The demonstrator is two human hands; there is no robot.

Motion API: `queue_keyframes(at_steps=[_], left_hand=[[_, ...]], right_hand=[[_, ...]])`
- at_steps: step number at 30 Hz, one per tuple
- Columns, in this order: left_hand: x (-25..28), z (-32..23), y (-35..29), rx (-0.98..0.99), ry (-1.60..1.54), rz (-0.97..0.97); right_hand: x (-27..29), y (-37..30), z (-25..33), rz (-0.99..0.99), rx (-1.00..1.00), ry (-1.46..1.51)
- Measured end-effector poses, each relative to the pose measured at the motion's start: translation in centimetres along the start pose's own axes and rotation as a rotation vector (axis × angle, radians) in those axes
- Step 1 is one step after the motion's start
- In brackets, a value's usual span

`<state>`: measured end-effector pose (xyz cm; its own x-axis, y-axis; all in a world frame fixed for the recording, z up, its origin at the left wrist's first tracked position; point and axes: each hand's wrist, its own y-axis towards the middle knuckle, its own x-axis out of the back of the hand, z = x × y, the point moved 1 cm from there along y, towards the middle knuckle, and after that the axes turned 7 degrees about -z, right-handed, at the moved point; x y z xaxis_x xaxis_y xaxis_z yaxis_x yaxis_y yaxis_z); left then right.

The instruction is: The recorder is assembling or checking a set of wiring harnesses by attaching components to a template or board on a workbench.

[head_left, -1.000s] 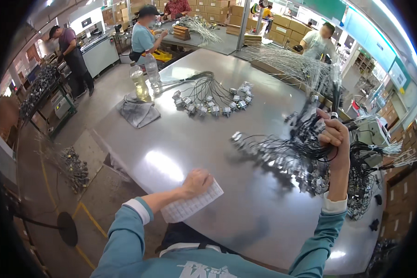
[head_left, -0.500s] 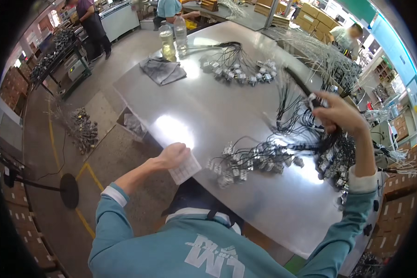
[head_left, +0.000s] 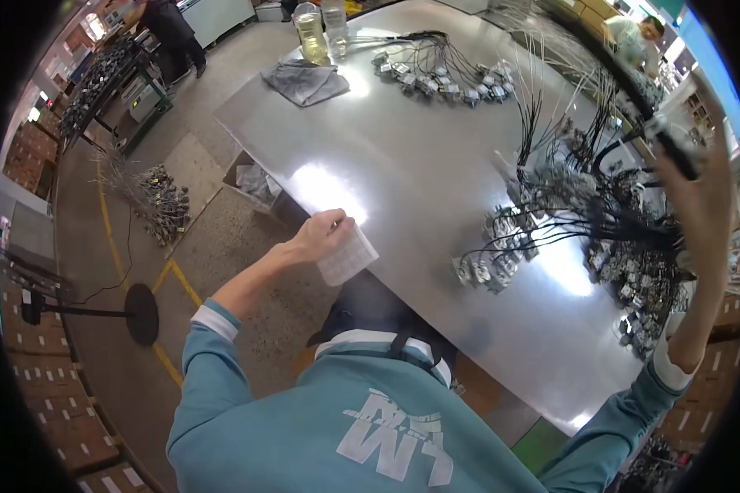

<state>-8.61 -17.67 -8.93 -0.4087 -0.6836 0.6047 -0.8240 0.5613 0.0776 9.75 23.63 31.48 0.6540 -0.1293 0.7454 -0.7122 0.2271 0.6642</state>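
Currently left hand [head_left: 322, 237] grips sheet [head_left: 352, 260]; bottle [head_left: 309, 26]: yellowish liquid [head_left: 314, 52].

Crumpled grey cloth [head_left: 307, 83], bottle of yellowish liquid [head_left: 312, 39], clear bottle [head_left: 335, 29], round black stand base [head_left: 141, 315], cardboard boxes [head_left: 57, 384]

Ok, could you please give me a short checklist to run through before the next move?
1. Left hand gripping the white sheet: ok, its fingers are closed over the upper edge.
2. Right hand with a firm grip on the thick black cable: cannot tell, the hand is blurred.
3. Thin black wires near the right hand lying separate: not ok, they cross and bunch together.
4. Grey cloth apart from the fanned-out connectors: ok, a gap shows between them.
5. Yellowish bottle upright: ok.
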Motion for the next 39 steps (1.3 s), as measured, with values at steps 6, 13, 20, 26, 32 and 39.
queue_keyframes(at_steps=[6,13,20,26,32,39], left_hand=[[-1.6,-2.9,2.9,-0.094,-0.024,0.066],[-2.6,-3.1,1.9,-0.108,0.023,0.073],[-1.8,-2.9,2.1,-0.117,0.011,0.052],[-0.4,-2.1,2.6,-0.148,0.027,0.07],[1.6,-1.9,3.2,-0.121,0.042,0.008],[1.5,-1.1,3.4,-0.164,0.047,-0.027]], right_hand=[[1.7,-0.1,-5.4,-0.242,-0.08,0.05],[-8.7,-6.0,-3.3,-0.014,0.082,0.316],[-6.4,-7.4,-1.1,-0.113,0.31,0.31],[-1.8,-8.7,3.7,-0.179,0.243,0.501],[-0.7,-3.0,-2.2,-0.396,0.358,0.379],[-15.2,-7.3,-11.1,-0.051,-0.234,0.634]])
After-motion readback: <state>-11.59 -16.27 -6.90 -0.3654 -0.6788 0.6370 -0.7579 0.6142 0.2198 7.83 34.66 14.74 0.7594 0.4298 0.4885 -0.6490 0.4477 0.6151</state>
